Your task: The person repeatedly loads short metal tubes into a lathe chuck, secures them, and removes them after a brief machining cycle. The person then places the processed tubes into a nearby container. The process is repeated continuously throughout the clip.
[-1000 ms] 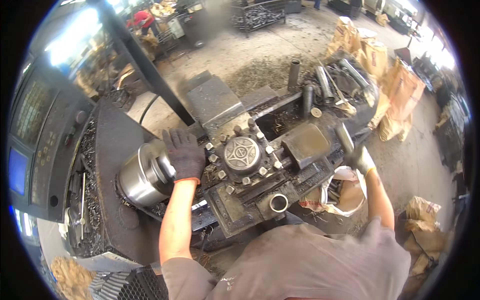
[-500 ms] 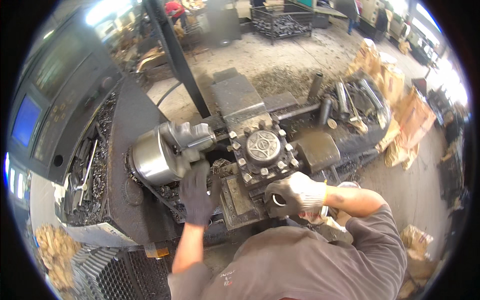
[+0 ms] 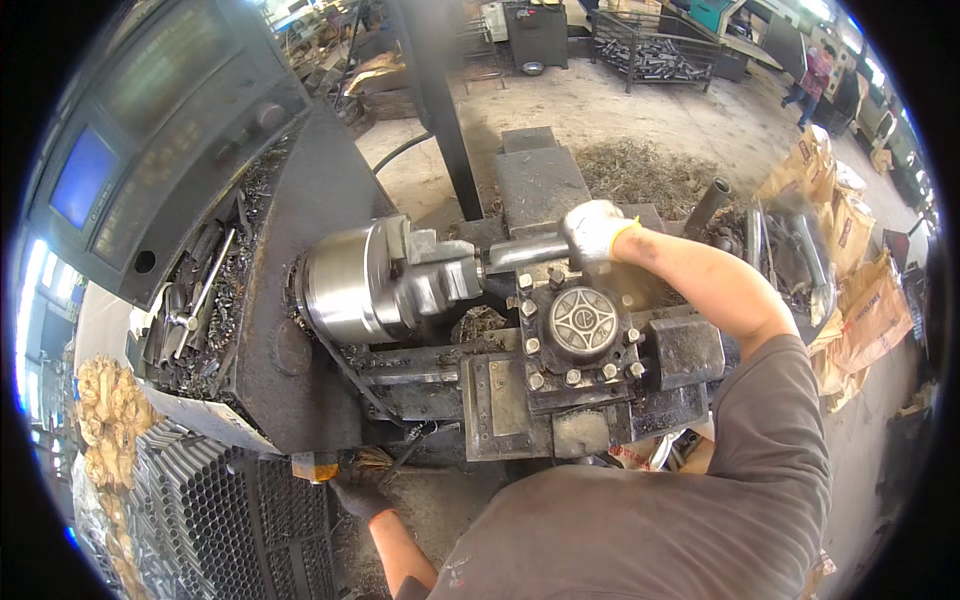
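At the lathe, my right hand (image 3: 597, 230) in a white glove is closed around the right end of a grey metal bar (image 3: 530, 252). The bar lies level behind the round tool post (image 3: 584, 321), its left end close to the jaws (image 3: 440, 268) of the shiny chuck (image 3: 350, 285). Whether its tip touches the jaws I cannot tell. Low at the machine's front, my left hand (image 3: 362, 492) in a dark glove is beside a small yellow-orange box (image 3: 315, 468). Its fingers are in shadow, partly hidden. Nearby are brush-like bristles (image 3: 374, 457).
A control panel with a blue screen (image 3: 84, 180) stands at the left, above a tray of tools and metal chips (image 3: 200, 300). Stacked tubes (image 3: 205, 490) fill the lower left. Paper sacks (image 3: 870, 310) stand at the right. Far back, a person (image 3: 812, 85) is near a wire bin (image 3: 655, 50).
My right hand has gone from in front of the tool post to behind it, now with the bar. My left hand has dropped from beside the chuck to the machine's lower front. The view has shifted.
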Demonstrator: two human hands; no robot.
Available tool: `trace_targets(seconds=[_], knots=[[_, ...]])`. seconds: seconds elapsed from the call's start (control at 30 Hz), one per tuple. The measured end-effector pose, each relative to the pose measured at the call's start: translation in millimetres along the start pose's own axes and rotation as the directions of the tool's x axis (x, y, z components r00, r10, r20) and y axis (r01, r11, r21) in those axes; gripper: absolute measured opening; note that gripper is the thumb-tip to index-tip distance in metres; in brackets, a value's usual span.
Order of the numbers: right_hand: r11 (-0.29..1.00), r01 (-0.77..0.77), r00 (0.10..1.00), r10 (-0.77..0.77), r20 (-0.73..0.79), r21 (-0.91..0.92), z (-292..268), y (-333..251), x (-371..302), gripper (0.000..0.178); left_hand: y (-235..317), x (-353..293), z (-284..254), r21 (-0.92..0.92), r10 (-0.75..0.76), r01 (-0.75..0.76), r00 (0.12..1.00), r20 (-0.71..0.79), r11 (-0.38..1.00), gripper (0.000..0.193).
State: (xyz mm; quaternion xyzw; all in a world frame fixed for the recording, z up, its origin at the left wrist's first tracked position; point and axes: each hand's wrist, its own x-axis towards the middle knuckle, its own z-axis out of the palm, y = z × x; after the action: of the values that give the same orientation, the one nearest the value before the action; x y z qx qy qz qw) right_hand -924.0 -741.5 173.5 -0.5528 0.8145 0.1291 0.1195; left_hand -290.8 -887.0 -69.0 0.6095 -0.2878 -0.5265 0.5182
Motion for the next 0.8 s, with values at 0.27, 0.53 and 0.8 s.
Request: trace_targets(seconds=[0.27, 0.53, 0.8], knots=[[0.828, 0.396, 0.918, -0.352, -0.182, 0.397, 45.7, -22.6, 74.5, 0.042, 59.9, 14.1, -24.3, -0.052, -0.06, 0.067, 0.991, 0.116, 0.996, 0.052], [0.691, 0.104, 0.957, -0.265, 0.117, 0.715, -33.3, -94.9, 81.9, 0.093, 46.6, 45.6, -54.5, 0.168, 0.154, -0.203, 0.952, 0.264, 0.965, 0.025], [0.921, -0.183, 0.932, 0.274, -0.239, 0.343, 43.3, 61.2, 13.8, 0.08, 59.6, -9.2, -32.5, 0.336, 0.433, -0.391, 0.9, -0.056, 0.857, 0.042]])
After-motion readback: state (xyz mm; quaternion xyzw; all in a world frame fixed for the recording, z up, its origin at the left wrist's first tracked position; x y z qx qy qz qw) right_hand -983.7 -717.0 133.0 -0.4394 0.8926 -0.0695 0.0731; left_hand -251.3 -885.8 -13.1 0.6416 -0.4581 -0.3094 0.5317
